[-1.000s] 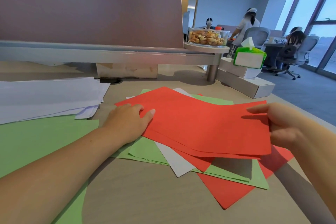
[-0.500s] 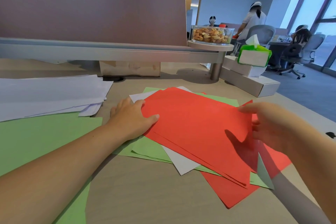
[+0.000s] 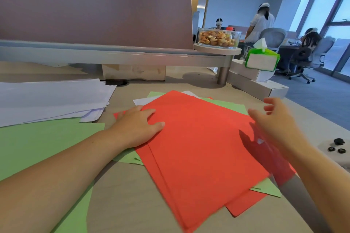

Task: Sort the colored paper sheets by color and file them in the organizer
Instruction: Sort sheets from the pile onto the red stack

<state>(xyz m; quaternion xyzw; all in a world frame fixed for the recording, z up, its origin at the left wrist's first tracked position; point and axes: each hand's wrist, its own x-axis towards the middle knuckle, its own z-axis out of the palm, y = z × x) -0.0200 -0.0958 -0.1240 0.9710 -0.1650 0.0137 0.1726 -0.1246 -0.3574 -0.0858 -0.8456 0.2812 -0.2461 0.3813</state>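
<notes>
Several red sheets (image 3: 198, 147) are lying in a loose stack at the centre of the frame, covering green sheets (image 3: 229, 105) and a white one on the surface (image 3: 132, 195). Squaring the red edges seems the step in hand; doing it well means pinning one side and nudging the other gently, so the lower colours are not dragged along. The left hand (image 3: 138, 128) is pressing flat on the stack's left edge, its grip spread and holding nothing. The right hand (image 3: 274, 121) is hovering blurred over the right edge, fingers open, apparently not touching paper. No organizer is showing.
</notes>
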